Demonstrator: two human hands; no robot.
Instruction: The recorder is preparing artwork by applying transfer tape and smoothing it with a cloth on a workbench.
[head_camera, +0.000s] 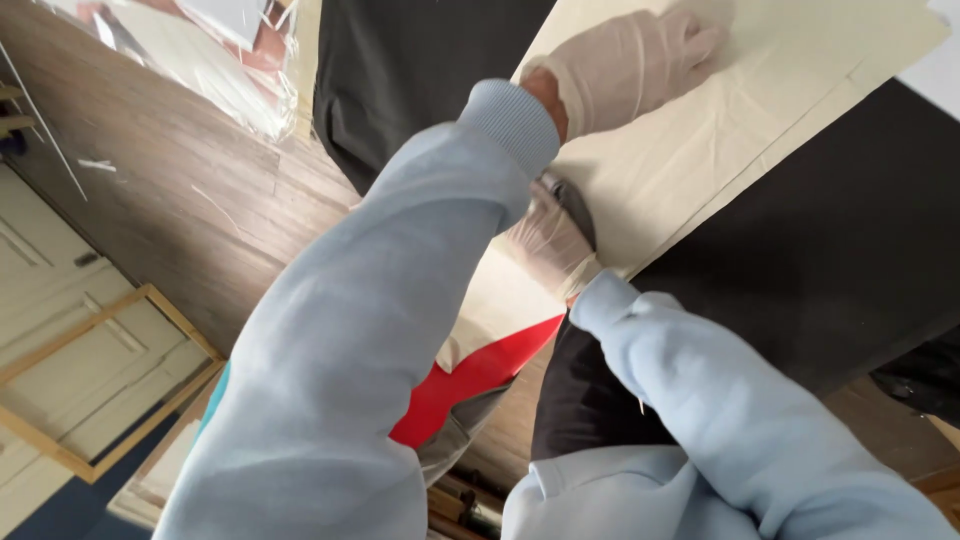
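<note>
At the far left of your view lies the wooden floor (190, 210), with an empty wooden frame (95, 385) leaning low on it and a clear plastic sheet (215, 65) crumpled near the top edge. Moving right, your left arm in its pale blue sleeve (350, 330) crosses the picture diagonally, stretched up and away from you, the cuff pushed against the wrist. Your left hand (625, 65), in a thin pale glove, rests flat on the cream fabric (720, 150), fingers together and pointing to the upper right, palm pressing down, so this grip is open and holds nothing. The cream fabric lies spread over a dark cloth (840, 260) that covers the counter, one long straight edge running diagonally. Below the left sleeve, your right hand (550, 245), also gloved, sits at the near edge of the fabric, wrist bent, its grip closed around a small dark tool (575, 205) whose kind you cannot tell. Your right sleeve comes in from the lower right. Under the fabric's near end hangs a red piece (470, 380)
</note>
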